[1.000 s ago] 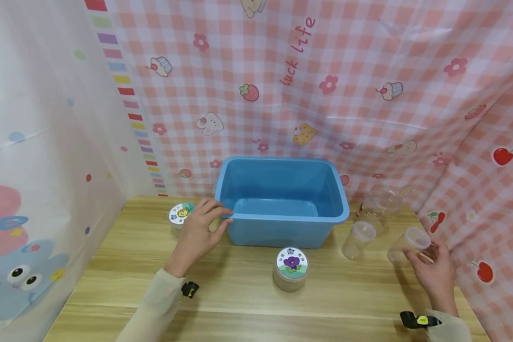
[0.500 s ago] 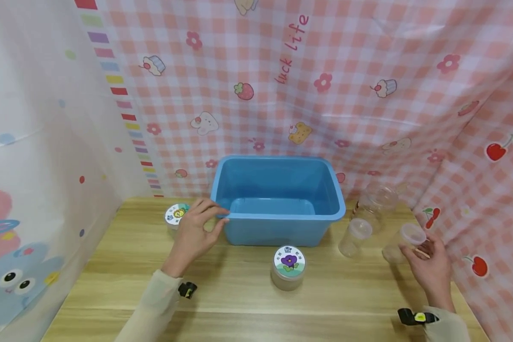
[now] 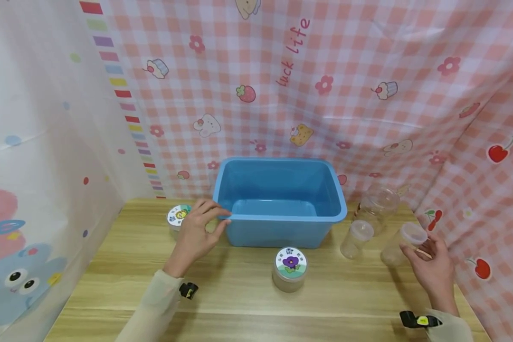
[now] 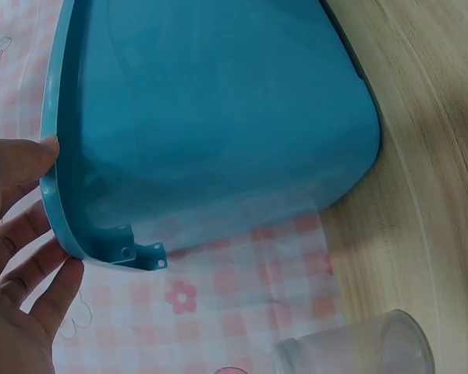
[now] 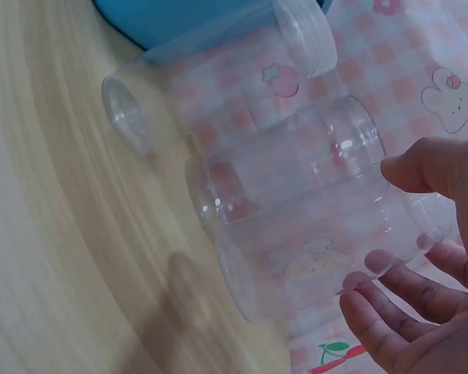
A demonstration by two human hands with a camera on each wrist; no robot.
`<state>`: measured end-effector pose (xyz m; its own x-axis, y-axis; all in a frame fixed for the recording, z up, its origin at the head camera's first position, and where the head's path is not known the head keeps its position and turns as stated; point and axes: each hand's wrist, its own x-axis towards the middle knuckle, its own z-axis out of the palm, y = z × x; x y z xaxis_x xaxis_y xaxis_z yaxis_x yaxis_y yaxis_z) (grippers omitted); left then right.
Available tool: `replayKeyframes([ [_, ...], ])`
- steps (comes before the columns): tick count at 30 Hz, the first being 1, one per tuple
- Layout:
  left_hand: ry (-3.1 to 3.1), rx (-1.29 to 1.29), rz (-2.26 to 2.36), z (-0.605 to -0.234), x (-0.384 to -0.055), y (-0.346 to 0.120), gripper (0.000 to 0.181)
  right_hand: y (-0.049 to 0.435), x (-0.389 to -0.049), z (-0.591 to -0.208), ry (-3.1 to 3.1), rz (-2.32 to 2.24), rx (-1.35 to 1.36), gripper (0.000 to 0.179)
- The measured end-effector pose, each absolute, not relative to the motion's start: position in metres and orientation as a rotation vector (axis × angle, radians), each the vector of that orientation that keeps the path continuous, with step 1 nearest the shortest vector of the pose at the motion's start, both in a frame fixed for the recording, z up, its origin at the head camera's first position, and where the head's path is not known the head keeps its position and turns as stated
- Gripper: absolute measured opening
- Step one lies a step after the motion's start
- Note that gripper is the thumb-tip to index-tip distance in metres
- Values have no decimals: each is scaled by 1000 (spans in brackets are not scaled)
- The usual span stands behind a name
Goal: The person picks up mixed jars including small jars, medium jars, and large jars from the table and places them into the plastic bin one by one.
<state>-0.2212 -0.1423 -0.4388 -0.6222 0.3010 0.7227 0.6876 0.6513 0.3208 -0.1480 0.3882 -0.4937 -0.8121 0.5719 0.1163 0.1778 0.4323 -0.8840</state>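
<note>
In the head view my left hand (image 3: 196,232) grips the front left corner of a blue plastic bin (image 3: 278,232). In the left wrist view, the thumb lies on the bin's rim (image 4: 51,117) and the fingers touch round the corner. My right hand (image 3: 433,270) holds a clear plastic jar (image 5: 320,241) with a pale lid, thumb on one side and fingers on the other. The jar leans slightly; whether its base touches the table cannot be told. Beside it are a smaller clear jar (image 3: 354,243) and a larger clear jar (image 3: 378,206).
A jar with a purple flower lid (image 3: 290,266) stands before the bin. Another jar with a yellow flower lid (image 3: 177,218) is partly hidden behind my left hand. Beneath everything lies a wooden table (image 3: 239,304); a pink checked cloth (image 3: 273,109) hangs behind.
My right hand and its jar have shifted slightly left, towards the smaller jar. The left hand stays at the bin's corner. The head view has moved a little.
</note>
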Motion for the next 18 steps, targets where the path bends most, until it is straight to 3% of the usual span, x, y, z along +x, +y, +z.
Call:
replayKeyframes([
  [18, -2242, -756, -784, -440, -221, -143, 15, 370, -146, -467, -2313, 1306, -520, 71],
])
